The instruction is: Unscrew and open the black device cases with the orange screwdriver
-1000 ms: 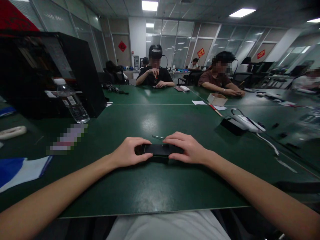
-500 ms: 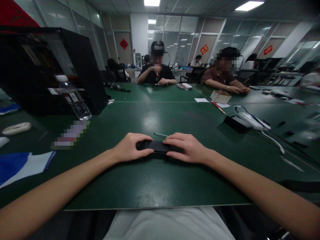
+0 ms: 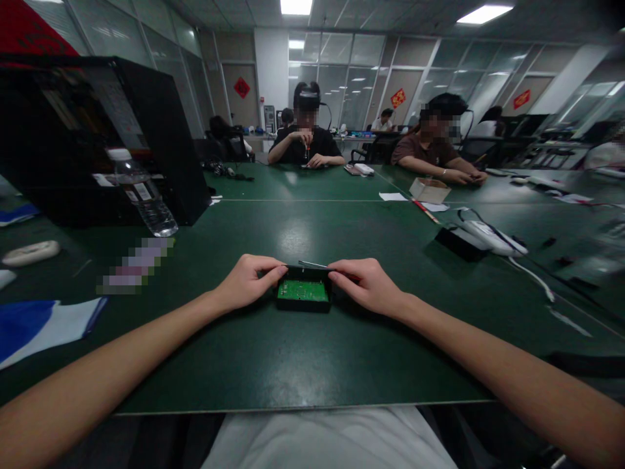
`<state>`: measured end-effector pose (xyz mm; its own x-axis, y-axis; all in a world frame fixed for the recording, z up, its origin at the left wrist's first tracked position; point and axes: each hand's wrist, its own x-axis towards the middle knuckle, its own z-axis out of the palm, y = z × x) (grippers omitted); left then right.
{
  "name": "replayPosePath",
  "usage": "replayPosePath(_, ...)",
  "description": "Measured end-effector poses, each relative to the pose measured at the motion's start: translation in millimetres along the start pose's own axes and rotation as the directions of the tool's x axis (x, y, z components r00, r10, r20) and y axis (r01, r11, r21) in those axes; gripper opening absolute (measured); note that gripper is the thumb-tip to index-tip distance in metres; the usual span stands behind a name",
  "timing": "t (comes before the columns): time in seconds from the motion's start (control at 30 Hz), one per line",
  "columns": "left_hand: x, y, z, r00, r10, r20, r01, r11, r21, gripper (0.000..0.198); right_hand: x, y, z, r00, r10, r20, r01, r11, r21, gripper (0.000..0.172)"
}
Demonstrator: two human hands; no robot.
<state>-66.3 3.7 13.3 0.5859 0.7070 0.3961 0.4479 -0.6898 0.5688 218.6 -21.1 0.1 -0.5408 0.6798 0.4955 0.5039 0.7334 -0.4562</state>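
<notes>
On the tabletop (image 3: 297, 368), my left hand (image 3: 248, 281) and right hand (image 3: 367, 284) pinch the open black case (image 3: 303, 306), steadying it I guess.

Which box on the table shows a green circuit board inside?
The black box between left hand and right hand holds the green board; the pale box farther off shows none.

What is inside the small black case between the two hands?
Inside the black case lies a green circuit board; the board covers whatever is under it, so that cannot be seen.
</notes>
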Motion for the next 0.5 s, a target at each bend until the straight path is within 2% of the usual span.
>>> replayPosePath(0.5,-1.4,-5.9,-1.4,1.000,-0.003,0.012,0.003,1.000,-0.021,0.041,3.6,-2.0,3.9,0.999,0.034,0.018,-0.035,0.998,0.061,0.027)
